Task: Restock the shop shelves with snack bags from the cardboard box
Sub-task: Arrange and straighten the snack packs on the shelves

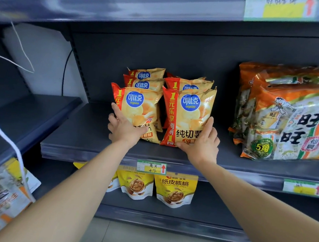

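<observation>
Left hand: your left hand (124, 126) lies released and flat on the lower left corner of the left bag (136, 107), just left of centre frame. The index finger points up along the bag's left edge, the thumb lies across its front, and nothing is clasped.
Right hand: your right hand (201, 141) is also released. Its index finger runs straight up the right edge of the right bag (188, 111) and its thumb lies along the bag's bottom edge.
Left bag: an upright yellow and red chip bag with a blue logo, on the shelf (88, 140) at centre frame.
Right bag: the same kind, upright, just beside the left bag with a narrow gap between them. It sits slightly nearer the front edge.
Rear bags: more of the same chip bags (145, 77) stand in two rows behind the front pair, with only their tops showing.
Shelf: a dark metal board across mid frame. A price tag (151, 167) hangs on its front lip, below the two bags.
Cracker packs: large orange packs (288, 121) stand on the same shelf at the right of the frame, well apart from the chip bags.
Walnut pouches: yellow pouches (175, 187) stand on the shelf below, under the price tag.
Cable: a white cable (5, 133) hangs down the left of the frame.
</observation>
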Tool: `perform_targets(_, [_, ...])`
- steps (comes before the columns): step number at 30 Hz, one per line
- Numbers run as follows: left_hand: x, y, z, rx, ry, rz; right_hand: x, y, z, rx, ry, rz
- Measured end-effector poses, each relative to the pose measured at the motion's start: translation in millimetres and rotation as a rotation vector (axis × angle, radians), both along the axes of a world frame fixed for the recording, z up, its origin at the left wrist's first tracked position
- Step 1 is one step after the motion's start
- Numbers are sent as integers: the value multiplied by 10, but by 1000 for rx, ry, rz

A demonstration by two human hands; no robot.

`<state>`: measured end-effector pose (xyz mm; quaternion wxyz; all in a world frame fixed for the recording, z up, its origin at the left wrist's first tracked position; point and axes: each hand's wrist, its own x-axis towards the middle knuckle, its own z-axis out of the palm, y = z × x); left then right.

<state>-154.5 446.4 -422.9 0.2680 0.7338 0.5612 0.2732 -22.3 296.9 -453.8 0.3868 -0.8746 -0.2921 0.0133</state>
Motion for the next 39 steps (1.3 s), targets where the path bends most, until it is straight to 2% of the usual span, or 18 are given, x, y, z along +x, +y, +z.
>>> perform_targets(5, [-18,-130,-1,56,14,41,44,-72,17,11,-18,-8])
perform_targets(9, [47,-422,75,313,-12,57,52,-138,27,23,-41,3])
perform_targets(11, [137,-653,118,413,-12,-36,60,-185,36,27,-55,7])
perform_targets(15, [426,-1155,140,485,-51,-340,148,-374,101,61,-150,10])
perform_targets(19, [783,-1560,105,449,-62,-593,361,-785,143,153,-366,-95])
perform_targets(21, [970,-1681,80,404,-49,-690,554,-1025,140,182,-412,-187])
perform_targets(23, [1154,-1777,53,364,-27,-789,799,-1255,152,120,-374,-274])
perform_targets(26, [1407,-1889,23,303,13,-890,1141,-1544,145,-21,-187,-352])
perform_targets(30, [1696,-1950,29,153,-21,-945,1465,-1757,133,49,22,-320])
perform_targets(39, [2054,-1863,-54,64,-141,-823,1619,-1440,153,12,114,-373])
